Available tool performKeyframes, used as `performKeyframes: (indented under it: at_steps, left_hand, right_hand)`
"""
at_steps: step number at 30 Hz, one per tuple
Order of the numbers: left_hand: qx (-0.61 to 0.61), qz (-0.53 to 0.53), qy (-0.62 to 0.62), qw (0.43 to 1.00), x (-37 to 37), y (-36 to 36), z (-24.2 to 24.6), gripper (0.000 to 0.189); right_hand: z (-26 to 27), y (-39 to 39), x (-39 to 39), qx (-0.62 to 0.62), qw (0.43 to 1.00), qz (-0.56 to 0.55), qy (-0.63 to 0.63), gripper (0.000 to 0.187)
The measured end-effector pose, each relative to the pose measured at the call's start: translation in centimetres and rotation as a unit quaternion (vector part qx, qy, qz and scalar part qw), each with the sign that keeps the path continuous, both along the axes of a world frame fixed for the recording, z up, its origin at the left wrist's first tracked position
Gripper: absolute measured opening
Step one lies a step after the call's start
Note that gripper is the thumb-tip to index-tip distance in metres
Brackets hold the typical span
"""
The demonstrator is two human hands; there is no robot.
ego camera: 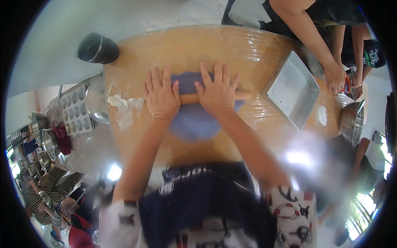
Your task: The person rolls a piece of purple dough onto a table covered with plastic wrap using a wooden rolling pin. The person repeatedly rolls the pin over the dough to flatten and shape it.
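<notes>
A wooden rolling pin point(189, 99) lies crosswise over a flattened sheet of blue-purple dough point(195, 125) on the wooden table. My left hand point(162, 96) rests flat on the pin's left part, fingers spread and pointing away from me. Palm down, my right hand point(217, 93) presses on the pin right of its middle, fingers also spread. The pin's right end sticks out past that hand. Dough shows on both the far and near sides of the pin. Neither hand is closed around it.
Plastic film point(252, 55) covers the table. Whitish dough scraps point(124, 104) lie left, a black cup point(98, 48) at the far left corner. A square metal pan point(293, 90), white powder point(322, 115) and a steel bowl point(350, 121) are right, near co-workers' hands point(335, 77). A muffin tin point(76, 110) stands left.
</notes>
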State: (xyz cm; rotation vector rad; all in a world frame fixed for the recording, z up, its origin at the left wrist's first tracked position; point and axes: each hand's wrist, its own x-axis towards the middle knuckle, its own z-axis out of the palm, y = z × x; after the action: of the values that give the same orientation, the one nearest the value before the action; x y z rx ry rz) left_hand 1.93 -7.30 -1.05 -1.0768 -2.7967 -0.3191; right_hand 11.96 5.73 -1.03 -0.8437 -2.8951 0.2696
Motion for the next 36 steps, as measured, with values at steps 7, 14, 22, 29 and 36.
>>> performKeyframes:
  at_steps: [7,14,22,29,36]
  left_hand:
    - [-0.014,0.003,-0.064,0.998,-2.4,2.0,-0.2,0.052]
    - [0.086,-0.030,-0.027,0.995,-3.5,2.8,-0.6,0.051]
    - [0.038,0.017,-0.013,0.999,-4.0,3.1,-1.0,0.053]
    - [0.050,0.004,0.002,0.999,-4.3,3.5,-1.5,0.055]
    - [0.216,-0.070,-0.051,0.972,-5.7,2.1,-0.8,0.054]
  right_hand:
    - [0.2,2.0,-2.4,-0.014,1.000,0.000,0.001,0.060]
    - [-0.2,2.8,-3.3,0.017,0.997,-0.002,0.079,0.061]
    - [-0.4,-0.1,-2.0,-0.011,0.988,0.002,0.152,0.059]
    - [-0.6,0.0,-4.0,0.007,0.997,-0.066,0.047,0.056]
    - [-0.2,0.8,-5.7,-0.039,0.994,-0.099,-0.034,0.056]
